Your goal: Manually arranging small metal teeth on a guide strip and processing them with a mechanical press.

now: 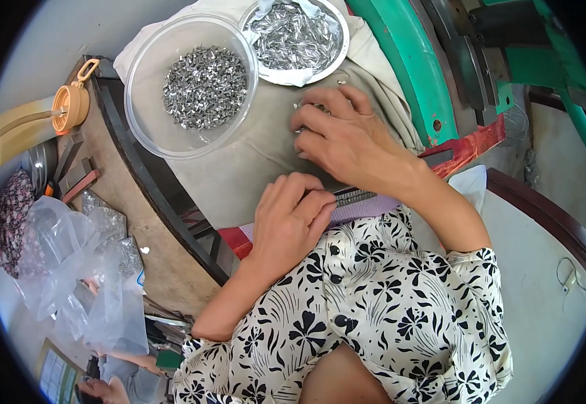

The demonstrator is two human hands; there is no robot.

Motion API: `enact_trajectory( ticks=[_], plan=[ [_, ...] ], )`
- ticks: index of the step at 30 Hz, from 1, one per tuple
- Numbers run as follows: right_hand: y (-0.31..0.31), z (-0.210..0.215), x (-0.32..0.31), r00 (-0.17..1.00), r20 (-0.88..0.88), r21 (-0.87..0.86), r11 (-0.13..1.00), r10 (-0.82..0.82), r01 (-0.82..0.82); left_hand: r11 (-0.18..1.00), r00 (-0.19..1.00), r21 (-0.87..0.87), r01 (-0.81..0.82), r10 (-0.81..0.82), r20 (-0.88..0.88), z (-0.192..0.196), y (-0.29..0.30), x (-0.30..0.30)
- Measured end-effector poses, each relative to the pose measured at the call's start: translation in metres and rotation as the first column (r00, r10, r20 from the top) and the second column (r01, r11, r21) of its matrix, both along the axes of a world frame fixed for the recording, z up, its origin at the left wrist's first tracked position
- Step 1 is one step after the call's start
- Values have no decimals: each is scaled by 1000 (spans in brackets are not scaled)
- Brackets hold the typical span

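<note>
The metal strip (pixel 355 197) lay across your lap edge on the cloth-covered surface (pixel 252 168), its long axis running roughly from 8 o'clock to 2 o'clock, with a row of small metal pieces stacked along it. Your left hand (pixel 287 219) sat at the strip's 8 o'clock end, its grip closed with thumb and fingertips pinched on that end. Your right hand (pixel 347 138) lay at about 1 o'clock from the left, palm down, fingers curled together over a few loose metal pieces (pixel 320 108) on the cloth; whether it actually held one, you could not tell. The strip's free end pointed under your right wrist, so the right hand was nearer the loose pieces, the left nearer the strip. A clear bowl (pixel 146 128) of pieces stood at 10 o'clock, well apart.
</note>
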State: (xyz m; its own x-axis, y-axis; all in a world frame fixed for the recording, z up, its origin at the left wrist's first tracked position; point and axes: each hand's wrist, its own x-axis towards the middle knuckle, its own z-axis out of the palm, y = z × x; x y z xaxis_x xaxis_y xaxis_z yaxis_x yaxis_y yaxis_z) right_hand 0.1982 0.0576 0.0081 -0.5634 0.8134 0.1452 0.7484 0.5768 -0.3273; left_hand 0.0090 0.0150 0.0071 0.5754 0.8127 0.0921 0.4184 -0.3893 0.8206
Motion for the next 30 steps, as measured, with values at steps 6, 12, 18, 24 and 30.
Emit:
enact_trajectory(
  ticks=[6, 12, 18, 24, 30],
  plan=[
    [-14, 2, 4, 994, -62, 22, 996, -86, 88, 999, 999, 15, 33, -32, -19, -1, -1, 6],
    [-54, 18, 35, 934, -168, 6, 947, -316, 321, 988, 991, 80, 131, -132, 16, -4, -1, 24],
    [-103, 6, 36, 895, -196, -54, 916, -400, 397, 983, 986, 96, 154, -147, -74, -11, -8, 28],
    [-104, 5, 34, 884, -230, -125, 913, -408, 389, 992, 991, 69, 105, -99, -85, -10, -11, 25],
    [-43, 0, 21, 906, -270, 37, 937, -325, 347, 993, 992, 65, 103, -97, -84, -11, -12, 23]
  ],
)
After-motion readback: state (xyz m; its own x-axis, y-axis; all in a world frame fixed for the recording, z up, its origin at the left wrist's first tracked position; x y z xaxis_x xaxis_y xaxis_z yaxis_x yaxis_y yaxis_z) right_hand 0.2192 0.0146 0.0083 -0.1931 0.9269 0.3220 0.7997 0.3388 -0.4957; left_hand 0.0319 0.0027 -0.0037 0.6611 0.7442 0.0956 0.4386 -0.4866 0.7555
